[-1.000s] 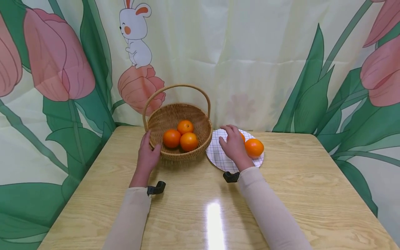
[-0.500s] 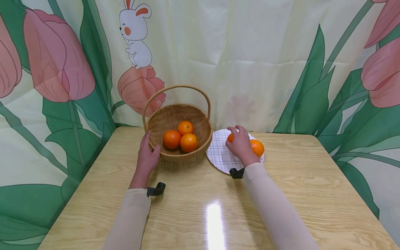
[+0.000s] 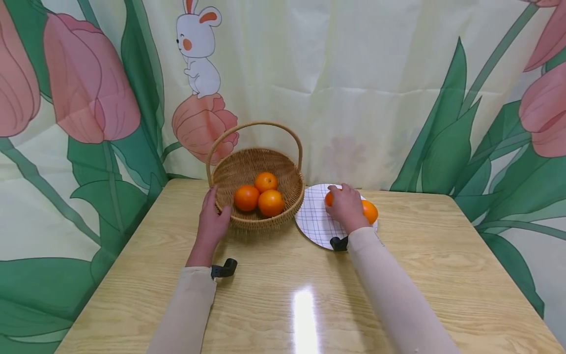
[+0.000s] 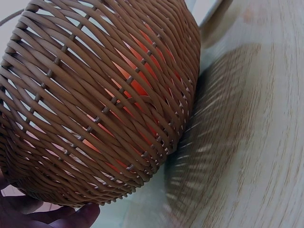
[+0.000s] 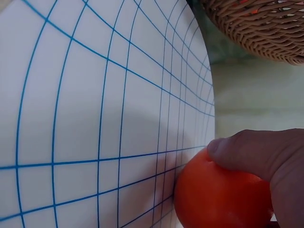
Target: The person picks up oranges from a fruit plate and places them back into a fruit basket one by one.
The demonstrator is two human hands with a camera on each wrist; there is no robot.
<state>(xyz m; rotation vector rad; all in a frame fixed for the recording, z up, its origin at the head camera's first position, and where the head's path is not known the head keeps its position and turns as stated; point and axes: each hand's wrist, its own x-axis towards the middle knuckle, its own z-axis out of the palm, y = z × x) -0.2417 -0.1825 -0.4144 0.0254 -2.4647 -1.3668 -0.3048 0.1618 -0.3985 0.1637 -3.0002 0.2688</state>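
Observation:
My left hand [image 3: 213, 220] grips the near left rim of a brown wicker basket [image 3: 240, 164], thumb on the inner side. Three oranges [image 3: 271, 203] lie together in that basket, glimpsed through the weave in the left wrist view. On a round white plate [image 3: 313, 221] with a blue grid, my right hand [image 3: 347, 207] grips an orange [image 5: 216, 194]. The thumb lies across its top in the right wrist view, while the other fingers are mostly hidden. Just right of this hand, a second orange [image 3: 370, 212] sits on the plate, partly covered by it.
The plate stands close to the basket's right side on a light wooden table [image 3: 265, 290]. Above the basket rises its arched handle [image 3: 261, 123]. A curtain [image 3: 353, 98] printed with tulips and a rabbit hangs directly behind the table's far edge.
My right hand has moved slightly right and come down, its fingers closing round the left orange on the plate. The left hand keeps its hold on the basket rim.

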